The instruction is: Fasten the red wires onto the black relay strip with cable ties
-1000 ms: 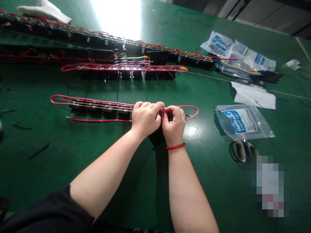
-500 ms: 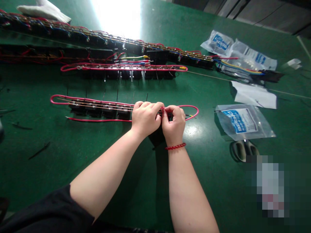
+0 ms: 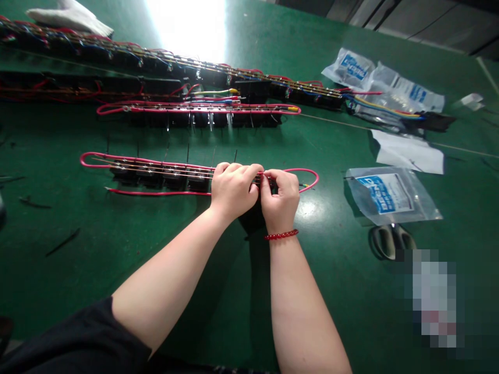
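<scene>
Green surface (image 3: 66, 280), left hand (image 3: 233, 189) and right hand (image 3: 278, 201) pinching close together on the wired black block row (image 3: 163, 176): light, springy stuff, best gripped by the blocks.

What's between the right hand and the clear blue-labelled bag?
Head view: from the right hand, the red wire loop curves out, then bare green bench mat runs up to the clear bag.

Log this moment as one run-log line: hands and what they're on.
left hand: curled over black switch row | right hand: pinching its right end | red wire loop: around row
</scene>
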{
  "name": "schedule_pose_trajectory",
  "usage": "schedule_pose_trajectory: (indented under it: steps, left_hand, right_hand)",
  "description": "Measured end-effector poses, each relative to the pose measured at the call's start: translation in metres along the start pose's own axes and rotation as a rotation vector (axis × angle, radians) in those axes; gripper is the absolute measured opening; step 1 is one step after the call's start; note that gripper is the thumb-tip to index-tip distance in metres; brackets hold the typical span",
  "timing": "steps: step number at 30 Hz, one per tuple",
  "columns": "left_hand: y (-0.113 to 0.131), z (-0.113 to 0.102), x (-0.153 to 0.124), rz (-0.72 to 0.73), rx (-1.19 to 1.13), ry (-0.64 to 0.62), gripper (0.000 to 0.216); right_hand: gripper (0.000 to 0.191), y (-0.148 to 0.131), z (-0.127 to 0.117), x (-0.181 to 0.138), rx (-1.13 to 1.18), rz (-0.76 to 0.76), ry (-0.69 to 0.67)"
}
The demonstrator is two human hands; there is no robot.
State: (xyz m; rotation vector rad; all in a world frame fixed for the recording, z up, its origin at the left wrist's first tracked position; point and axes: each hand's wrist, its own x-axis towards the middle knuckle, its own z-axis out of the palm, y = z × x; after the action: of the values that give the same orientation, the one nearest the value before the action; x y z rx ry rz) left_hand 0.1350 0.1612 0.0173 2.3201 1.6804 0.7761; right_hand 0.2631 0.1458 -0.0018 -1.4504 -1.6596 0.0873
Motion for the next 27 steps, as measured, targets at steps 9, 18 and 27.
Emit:
schedule_pose_trajectory:
  steps: [9, 18, 27]
  left_hand:
    - [-0.0007, 0.0006, -0.0005, -0.007, -0.020, -0.007, 0.028]
    - [-0.0013, 0.0022, -0.0007, -0.005, -0.012, 0.001, 0.031]
    - [-0.0009, 0.0008, -0.0008, 0.004, -0.005, 0.001, 0.023]
  right_hand:
    - [0.009, -0.0020, -0.0009, 0.0008, 0.015, 0.030, -0.025]
    - [0.005, -0.0017, -0.0010, 0.0013, 0.017, 0.018, -0.012]
    - [0.007, -0.0007, -0.0004, 0.0007, 0.017, 0.031, -0.006]
